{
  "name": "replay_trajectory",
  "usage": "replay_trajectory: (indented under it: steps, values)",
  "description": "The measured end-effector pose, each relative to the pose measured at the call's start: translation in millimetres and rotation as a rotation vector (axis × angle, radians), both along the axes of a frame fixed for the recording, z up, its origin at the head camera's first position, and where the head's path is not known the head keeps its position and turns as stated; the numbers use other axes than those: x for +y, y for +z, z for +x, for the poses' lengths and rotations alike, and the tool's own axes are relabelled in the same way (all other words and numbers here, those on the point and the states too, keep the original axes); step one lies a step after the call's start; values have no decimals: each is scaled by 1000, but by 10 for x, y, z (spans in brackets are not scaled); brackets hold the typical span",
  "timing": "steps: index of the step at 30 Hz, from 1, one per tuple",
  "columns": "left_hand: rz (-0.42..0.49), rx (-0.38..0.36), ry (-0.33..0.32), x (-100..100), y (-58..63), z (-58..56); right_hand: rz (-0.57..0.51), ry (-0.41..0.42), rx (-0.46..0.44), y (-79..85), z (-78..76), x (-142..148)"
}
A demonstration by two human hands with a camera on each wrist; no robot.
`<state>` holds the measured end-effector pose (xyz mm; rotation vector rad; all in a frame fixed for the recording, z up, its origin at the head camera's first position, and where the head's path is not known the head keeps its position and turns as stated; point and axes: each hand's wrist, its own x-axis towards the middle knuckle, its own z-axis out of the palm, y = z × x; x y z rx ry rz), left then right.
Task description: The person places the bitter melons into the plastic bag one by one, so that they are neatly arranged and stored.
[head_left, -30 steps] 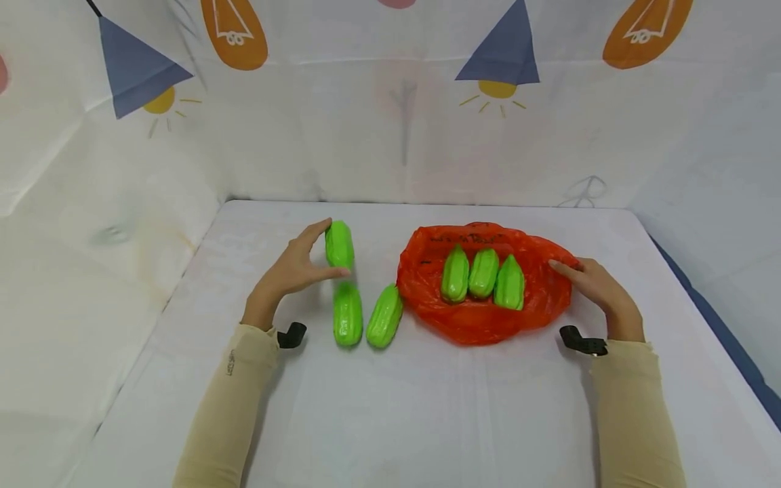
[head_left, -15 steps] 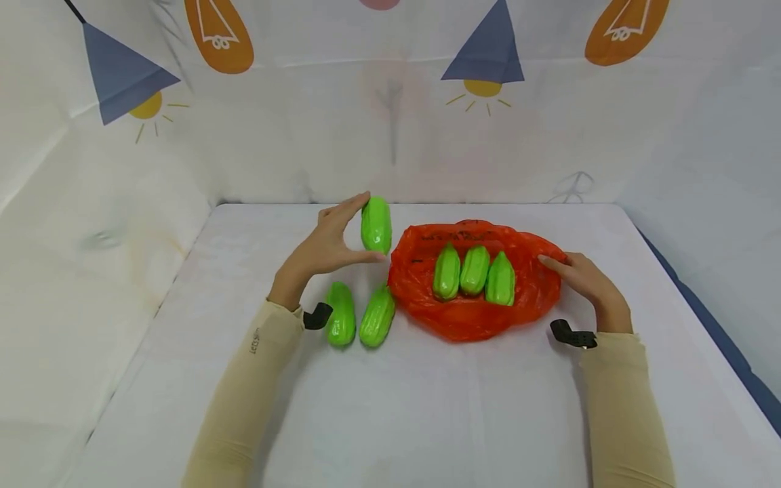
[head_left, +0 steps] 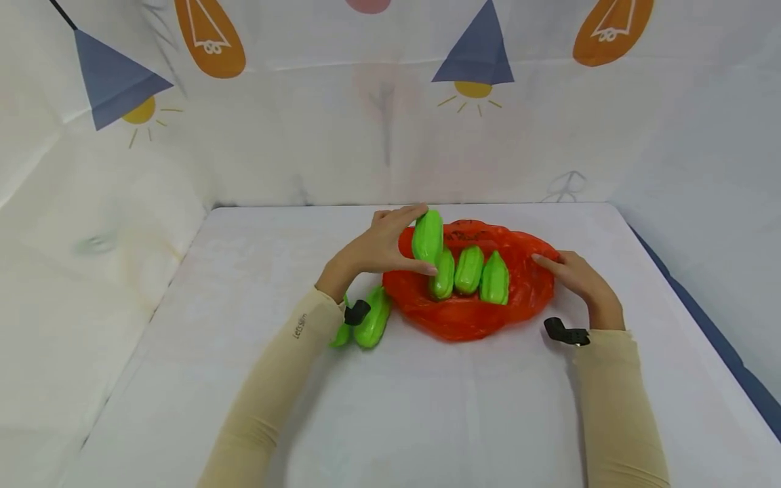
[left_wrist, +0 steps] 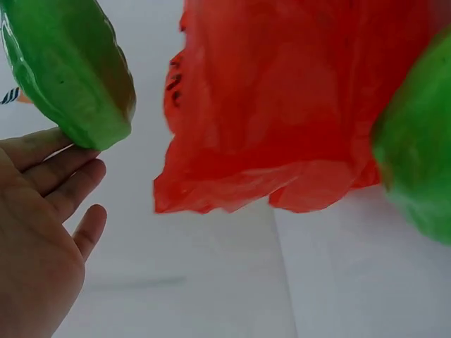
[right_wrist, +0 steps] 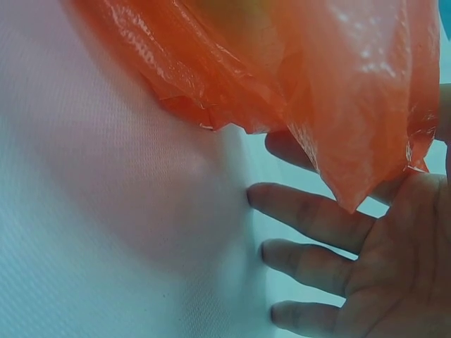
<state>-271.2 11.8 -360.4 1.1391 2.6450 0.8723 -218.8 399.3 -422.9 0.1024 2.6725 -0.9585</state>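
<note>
In the head view my left hand (head_left: 378,247) pinches a bright green ridged vegetable, like a small gourd (head_left: 428,237), between thumb and fingers. It is held over the left side of a red plastic bag (head_left: 470,322). The left wrist view shows this gourd (left_wrist: 70,74) at the fingertips, tilted. Inside the bag's wide mouth lie three similar gourds (head_left: 468,270), side by side. My right hand (head_left: 582,281) pinches the bag's right rim, thumb on the inner side. In the right wrist view the bag's edge (right_wrist: 359,141) hangs by the palm, the other fingers spread.
Two more green gourds (head_left: 373,322) lie on the white table (head_left: 427,420) left of the bag, one partly hidden behind the left wrist and its black camera mount (head_left: 356,312). A white printed cloth (head_left: 293,135) hangs behind the table.
My left hand has carried the gourd rightward from the table's left part to over the bag. The right hand keeps holding the bag's rim. The head view has shifted slightly.
</note>
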Motion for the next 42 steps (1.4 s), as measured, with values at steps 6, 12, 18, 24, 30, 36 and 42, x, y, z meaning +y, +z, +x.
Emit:
replay_trajectory:
  steps: [6, 12, 18, 24, 30, 36, 42]
  values:
    - [-135, -46, -39, 100, -111, -15, 2, 2, 5, -1, 3, 0]
    - [-268, -55, -22, 144, -159, -65, 12, 4, 12, 3, 15, 19]
    - [-291, -95, 7, 168, -217, -123, 14, 9, 24, -7, 0, 22]
    - [-314, -105, 16, 193, -308, -142, 8, 11, 26, -9, -4, 15]
    - [-456, -113, 2, 221, -304, -82, 10, 6, 11, 6, 5, 8]
    - [-507, -125, 17, 222, -290, -24, 15, 10, 7, 3, -2, 19]
    - [-511, -137, 21, 231, -290, -21, 18, 7, -1, -5, -1, 24]
